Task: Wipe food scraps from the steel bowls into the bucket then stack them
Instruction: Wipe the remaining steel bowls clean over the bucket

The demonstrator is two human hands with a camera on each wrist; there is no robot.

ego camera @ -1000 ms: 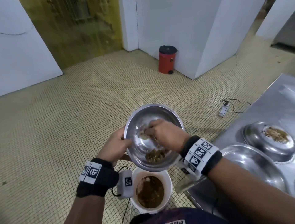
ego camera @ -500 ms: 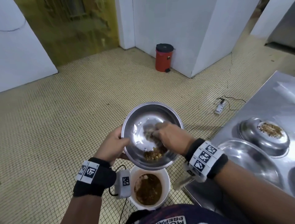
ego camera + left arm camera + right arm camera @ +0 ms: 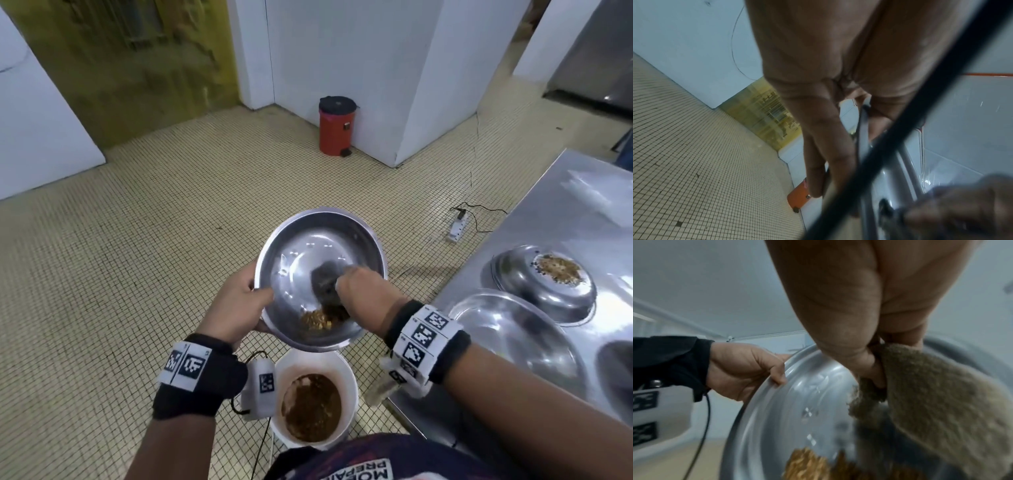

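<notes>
A steel bowl (image 3: 301, 246) is held tilted toward me over a white bucket (image 3: 347, 368) of brown slop on the floor. My left hand (image 3: 239, 301) grips the bowl's left rim (image 3: 764, 389), thumb inside. My right hand (image 3: 363, 291) reaches into the bowl and pinches a grey-brown cloth (image 3: 325, 279), seen close in the right wrist view as the cloth (image 3: 937, 410). Brown food scraps (image 3: 320, 318) sit heaped at the bowl's low near edge, just above the bucket. In the left wrist view my fingers (image 3: 826, 146) lie along the bowl's rim (image 3: 863, 128).
A steel counter (image 3: 561, 219) at the right carries an upturned bowl with scraps on top (image 3: 544, 281), an empty bowl (image 3: 513, 339) and part of a third. A red pedal bin (image 3: 336, 125) and a power strip (image 3: 458, 228) sit on the tiled floor.
My right hand with the cloth swept from the middle of the bowl to its right side, pushing the scraps down toward the near edge. The left hand kept its grip.
</notes>
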